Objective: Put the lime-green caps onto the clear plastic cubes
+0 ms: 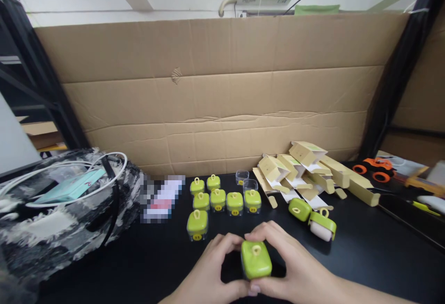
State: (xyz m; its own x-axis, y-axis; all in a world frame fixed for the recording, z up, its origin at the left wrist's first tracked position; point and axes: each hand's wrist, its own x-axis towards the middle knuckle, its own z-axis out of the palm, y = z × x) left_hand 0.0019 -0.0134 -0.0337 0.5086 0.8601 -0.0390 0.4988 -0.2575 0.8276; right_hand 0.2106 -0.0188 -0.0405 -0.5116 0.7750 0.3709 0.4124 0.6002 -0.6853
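Between my two hands is a small square case (pixel 256 258) with a glossy green lid and a yellow loop on top. My left hand (pixel 217 269) curls around its left side, fingers at the far edge and thumb at the near edge. On the other side my right hand (pixel 295 264) grips it with forefinger and thumb. Beyond them stand several similar green-lidded cases (pixel 235 202) with clear bottoms and round yellow stickers. Two open clear cups (pixel 250 185) are behind these. To the right lie a green lid (pixel 300 209) and a green lid with a white insert (pixel 321 227).
Opened cardboard boxes (pixel 299 169) are piled at the back right, near an orange toy car (pixel 374 168). A grey and black fabric bundle (pixel 69 225) with white cables fills the left. A tall cardboard sheet (pixel 208 95) closes off the back of the black table (pixel 139 267).
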